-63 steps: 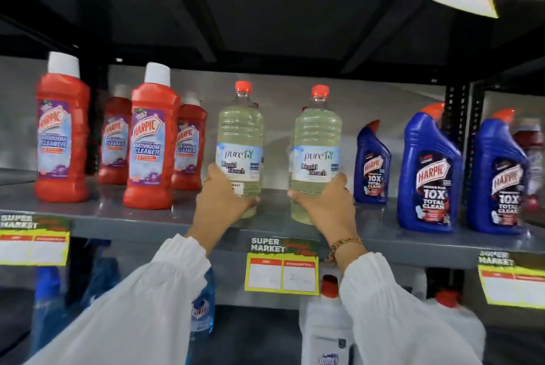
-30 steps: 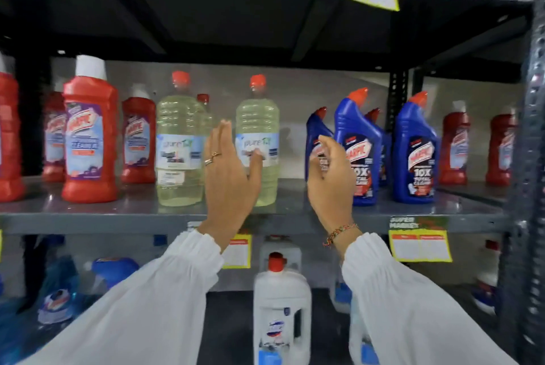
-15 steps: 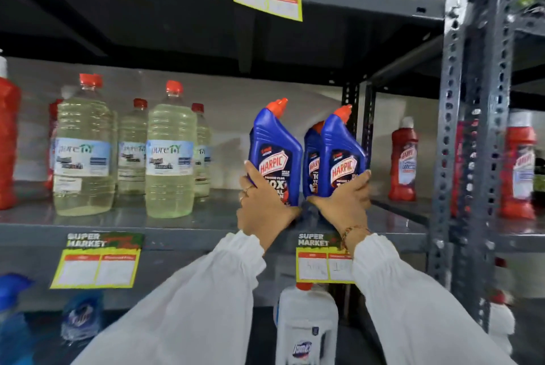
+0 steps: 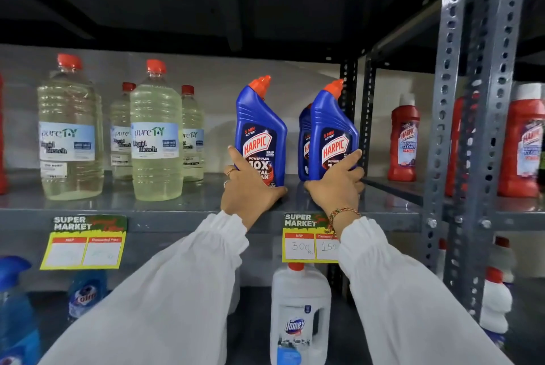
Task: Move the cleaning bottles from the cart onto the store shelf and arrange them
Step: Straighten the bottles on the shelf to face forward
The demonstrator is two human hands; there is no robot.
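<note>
Two blue bottles (image 4: 261, 134) are standing near the shelf (image 4: 177, 211) front; the left hand (image 4: 250, 184) is wrapping one base, the right hand (image 4: 336, 181) the other (image 4: 334, 134). Both are top-heavy and risk tipping off the edge. A third bottle (image 4: 303, 143) is hiding behind; the cart is out of view.

Loose white sleeves (image 4: 177, 291), finger rings (image 4: 230, 171), beaded bracelet (image 4: 343, 212).
</note>
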